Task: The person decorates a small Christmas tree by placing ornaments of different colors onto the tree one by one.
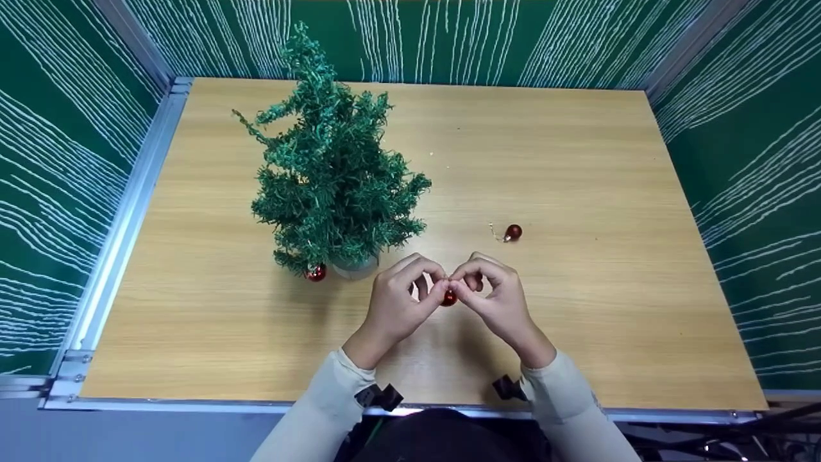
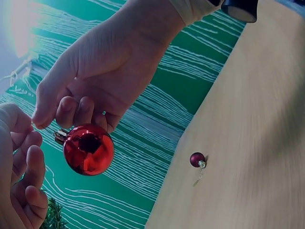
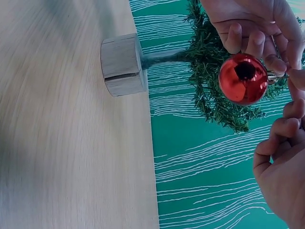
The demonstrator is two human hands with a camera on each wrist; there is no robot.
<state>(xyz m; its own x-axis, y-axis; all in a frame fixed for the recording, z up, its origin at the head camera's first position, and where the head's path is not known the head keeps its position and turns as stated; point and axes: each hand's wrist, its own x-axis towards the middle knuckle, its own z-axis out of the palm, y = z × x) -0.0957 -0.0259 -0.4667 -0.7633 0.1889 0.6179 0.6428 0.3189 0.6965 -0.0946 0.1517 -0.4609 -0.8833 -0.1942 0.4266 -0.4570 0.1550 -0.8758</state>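
Observation:
A shiny red Christmas bauble hangs beneath the fingertips of both hands, its metal cap uppermost. My left hand pinches the thin hanging loop at the cap between thumb and forefinger. From the other side, my right hand pinches that loop, and the two sets of fingertips meet just above the cap. In the right wrist view the bauble overlaps the branches of a small green artificial Christmas tree, which stands left of the hands.
A second red bauble with a gold loop lies on the wooden table, right of the tree. Another bauble hangs low on the tree's front. The tree has a round wooden base. Green walls with white streaks border the table.

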